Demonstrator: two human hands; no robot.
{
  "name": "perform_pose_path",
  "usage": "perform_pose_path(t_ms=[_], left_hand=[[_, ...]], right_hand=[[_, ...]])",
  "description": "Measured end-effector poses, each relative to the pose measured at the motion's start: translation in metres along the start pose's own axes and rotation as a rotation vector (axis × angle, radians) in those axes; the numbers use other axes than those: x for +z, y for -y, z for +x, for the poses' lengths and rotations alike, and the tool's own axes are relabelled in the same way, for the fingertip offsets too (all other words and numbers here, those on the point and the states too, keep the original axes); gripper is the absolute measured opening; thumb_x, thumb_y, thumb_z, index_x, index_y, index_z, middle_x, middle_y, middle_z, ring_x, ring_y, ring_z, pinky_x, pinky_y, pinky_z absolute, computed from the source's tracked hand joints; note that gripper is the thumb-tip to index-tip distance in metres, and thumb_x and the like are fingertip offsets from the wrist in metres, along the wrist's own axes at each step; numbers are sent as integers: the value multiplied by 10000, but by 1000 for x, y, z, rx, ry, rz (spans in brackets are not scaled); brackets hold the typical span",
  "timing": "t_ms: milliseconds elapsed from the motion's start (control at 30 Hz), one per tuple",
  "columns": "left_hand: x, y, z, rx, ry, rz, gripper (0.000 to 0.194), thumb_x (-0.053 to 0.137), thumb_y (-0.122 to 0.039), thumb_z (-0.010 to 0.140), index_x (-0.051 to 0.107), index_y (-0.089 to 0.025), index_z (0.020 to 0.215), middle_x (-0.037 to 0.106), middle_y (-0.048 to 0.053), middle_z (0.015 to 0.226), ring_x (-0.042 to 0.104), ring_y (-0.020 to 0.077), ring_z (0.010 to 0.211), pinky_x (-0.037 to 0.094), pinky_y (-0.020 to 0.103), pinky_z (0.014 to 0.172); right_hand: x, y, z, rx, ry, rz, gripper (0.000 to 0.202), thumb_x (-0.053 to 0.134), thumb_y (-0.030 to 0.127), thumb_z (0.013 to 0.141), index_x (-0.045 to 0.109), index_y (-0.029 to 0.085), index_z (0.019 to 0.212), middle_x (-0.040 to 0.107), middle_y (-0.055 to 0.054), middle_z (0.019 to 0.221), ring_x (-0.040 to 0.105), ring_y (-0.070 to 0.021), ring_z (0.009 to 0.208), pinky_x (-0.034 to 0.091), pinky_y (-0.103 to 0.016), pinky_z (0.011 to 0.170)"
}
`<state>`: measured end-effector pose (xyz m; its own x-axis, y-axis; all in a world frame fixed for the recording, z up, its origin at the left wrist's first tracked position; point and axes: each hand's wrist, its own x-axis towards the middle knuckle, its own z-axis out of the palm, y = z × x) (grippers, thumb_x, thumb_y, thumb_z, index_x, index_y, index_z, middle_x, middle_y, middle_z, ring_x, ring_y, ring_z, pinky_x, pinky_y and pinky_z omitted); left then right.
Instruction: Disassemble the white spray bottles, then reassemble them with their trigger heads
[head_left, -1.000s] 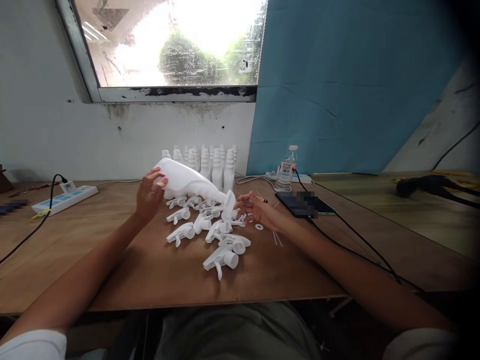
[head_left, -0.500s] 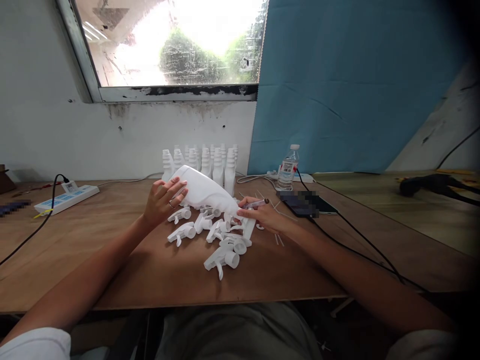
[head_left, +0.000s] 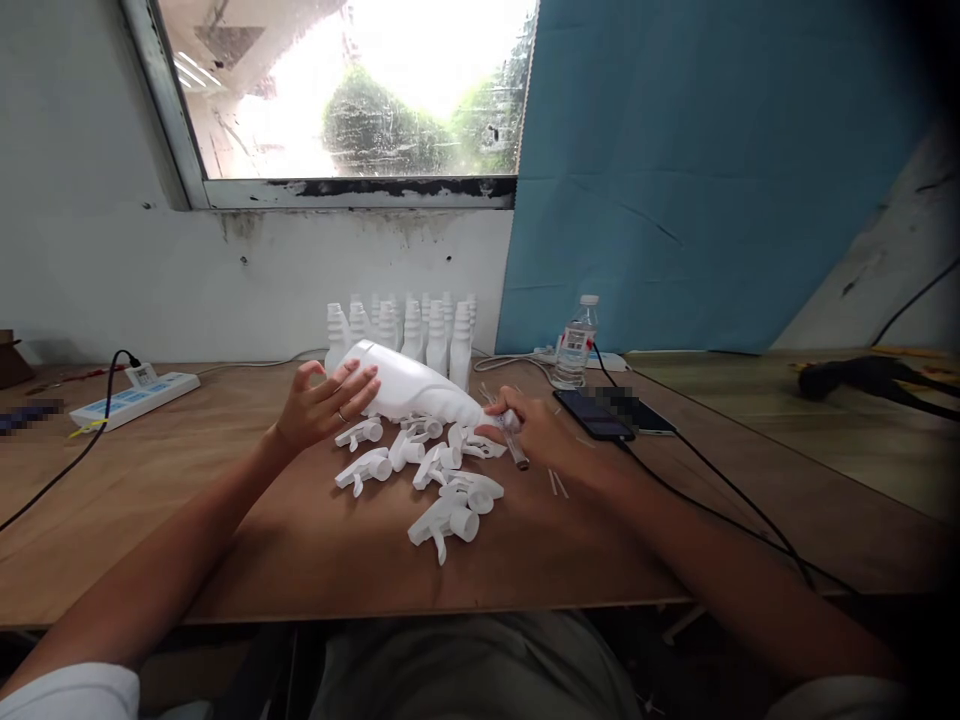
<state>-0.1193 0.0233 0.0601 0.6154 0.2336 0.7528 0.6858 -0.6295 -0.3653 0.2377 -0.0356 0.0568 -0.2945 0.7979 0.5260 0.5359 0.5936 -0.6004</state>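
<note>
A white plastic spray bottle (head_left: 420, 385) is tilted nearly on its side above the table, its neck pointing right. My left hand (head_left: 326, 402) grips the base end, with fingers spread along its side. At the neck, my right hand (head_left: 529, 425) is closed around a white trigger sprayer head (head_left: 510, 420), mostly hidden by the fingers. A slim, clear tube-like piece (head_left: 516, 450) with a brown end sticks out below that hand. Several loose white trigger sprayer heads (head_left: 446, 520) lie on the table under the bottle.
Several upright white bottles (head_left: 436, 340) stand in rows by the wall. A clear water bottle (head_left: 576, 345) and a phone (head_left: 592, 413) with a cable are at right. Thin white tubes (head_left: 558, 484) lie near my right forearm. A power strip (head_left: 135, 398) is at left.
My right hand has turned at the neck; the brown-ended piece now points downward instead of to the right. The bottle has dipped slightly, still held by my left hand.
</note>
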Motion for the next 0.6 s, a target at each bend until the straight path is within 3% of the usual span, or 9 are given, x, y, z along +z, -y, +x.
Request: perform_pose_path(t_ms=[67, 133, 233, 300, 433, 533, 600], left_hand=[[3, -3, 1, 52, -6, 10, 281, 531, -227, 925, 618, -294, 1184, 685, 75, 1203, 629, 276, 1140, 409, 453, 909], [4, -6, 3, 89, -38, -29, 296, 581, -290, 899, 615, -269, 1192, 700, 96, 1163, 661, 281, 1058, 423, 441, 880], [0, -13, 7, 75, -63, -226, 357, 631, -391, 845, 630, -225, 1161, 737, 96, 1009, 685, 248, 842, 465, 395, 788], [-5, -19, 10, -60, -48, -401, 355, 601, -410, 848, 656, -200, 1128, 737, 87, 933, 662, 217, 761, 486, 345, 716], [-11, -26, 12, -492, 84, -798, 354, 571, -433, 864, 713, -175, 1059, 730, 76, 912, 646, 198, 744, 470, 261, 590], [-9, -16, 9, -741, 132, -1077, 394, 648, -487, 782, 736, -149, 963, 712, 73, 815, 622, 189, 665, 435, 246, 523], [-5, -1, 4, -910, 83, -1166, 440, 710, -517, 680, 731, -129, 885, 670, 61, 700, 570, 162, 560, 398, 245, 475]], right_hand=[[-3, -10, 3, -159, -56, -171, 277, 718, 412, 781, 531, 209, 799, 673, -54, 815, 571, -152, 621, 437, -268, 559], [-5, -21, 8, -409, -114, -291, 180, 665, 343, 841, 543, 211, 833, 687, -80, 879, 634, -200, 782, 494, -318, 682], [-9, -33, 15, -725, -199, -476, 57, 609, 210, 882, 552, 212, 882, 703, -84, 961, 645, -222, 961, 474, -403, 855], [-10, -37, 17, -802, -239, -554, 68, 586, 160, 892, 554, 217, 907, 704, -78, 1054, 634, -216, 1043, 442, -434, 911], [-11, -39, 15, -838, -285, -569, 96, 573, 137, 897, 560, 230, 915, 694, -58, 1150, 595, -205, 1162, 411, -449, 969], [-14, -37, 13, -872, -318, -610, 125, 566, 117, 895, 555, 241, 909, 684, -39, 1187, 599, -202, 1168, 406, -454, 978], [-19, -35, 14, -871, -391, -626, 131, 585, 120, 885, 544, 242, 909, 692, -43, 1165, 628, -206, 1117, 420, -450, 954]])
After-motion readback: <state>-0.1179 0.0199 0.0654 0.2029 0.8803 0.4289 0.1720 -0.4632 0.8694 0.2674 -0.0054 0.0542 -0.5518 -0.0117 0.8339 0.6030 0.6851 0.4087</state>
